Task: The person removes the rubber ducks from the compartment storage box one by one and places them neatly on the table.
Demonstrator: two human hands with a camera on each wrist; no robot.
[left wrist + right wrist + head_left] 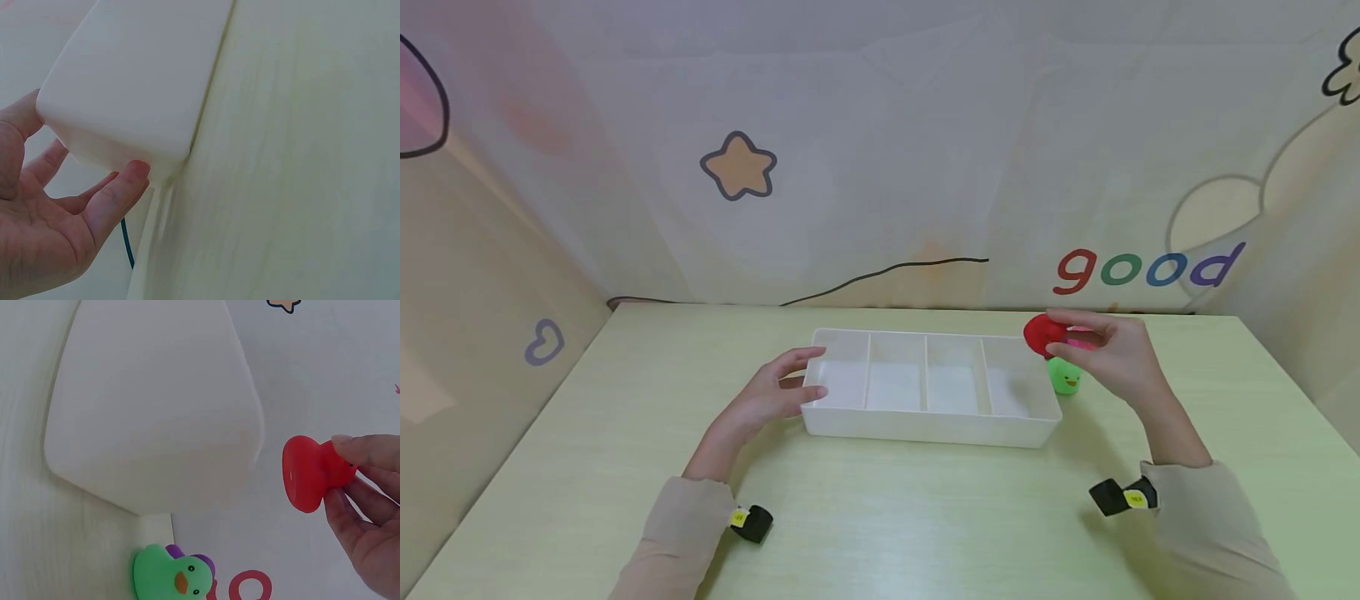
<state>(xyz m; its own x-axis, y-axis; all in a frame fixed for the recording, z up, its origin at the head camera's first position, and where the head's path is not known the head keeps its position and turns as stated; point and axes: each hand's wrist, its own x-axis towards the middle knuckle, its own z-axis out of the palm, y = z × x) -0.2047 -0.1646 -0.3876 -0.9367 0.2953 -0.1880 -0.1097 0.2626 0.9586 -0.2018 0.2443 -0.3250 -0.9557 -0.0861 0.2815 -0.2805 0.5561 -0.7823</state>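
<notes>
A white tray (pixel 925 427) split into compartments stands on the table. My left hand (pixel 771 390) grips its left end, with thumb and fingers spread around the corner walls; the left wrist view shows the fingertips against the tray's end (pixel 134 81). Above the tray's right end, my right hand (pixel 1116 354) pinches a red toy duck (pixel 1042 335) between thumb and fingers. In the right wrist view the red duck (pixel 306 475) is tipped sideways, held by its head end. A green toy duck (pixel 1065 377) with an orange beak sits beside the tray's right end.
Something pink (pixel 1081 338) shows behind the right hand, mostly hidden. The pale table (pixel 925 517) extends in front of the tray. A printed cloth wall (pixel 880 167) rises along the table's back edge, with another on either side.
</notes>
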